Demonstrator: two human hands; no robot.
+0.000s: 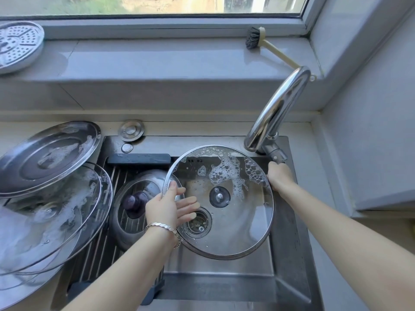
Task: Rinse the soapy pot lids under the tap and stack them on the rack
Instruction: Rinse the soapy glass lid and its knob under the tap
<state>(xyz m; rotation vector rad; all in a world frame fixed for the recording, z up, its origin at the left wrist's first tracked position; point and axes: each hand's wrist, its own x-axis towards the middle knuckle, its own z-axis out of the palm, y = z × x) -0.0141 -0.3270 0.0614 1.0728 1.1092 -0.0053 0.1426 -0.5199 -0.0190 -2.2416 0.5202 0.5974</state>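
Note:
A large glass pot lid (238, 223) with suds on its upper part is held tilted over the sink basin. My left hand (167, 207) holds its left rim, thumb over the edge and fingers spread behind the glass. My right hand (279, 177) grips the tap handle (275, 153) at the base of the chrome tap (278, 108); no water runs. A glass lid with a dark knob (134, 204) lies on the roll-up rack (98, 250) across the sink's left side. Soapy lids (49, 176) are piled at the left.
The steel sink (289, 254) has a drain strainer (197, 223) in its floor. A dish brush (267, 44) and a perforated steamer plate (18, 46) lie on the window sill. A round sink plug (131, 130) sits on the counter behind the sink.

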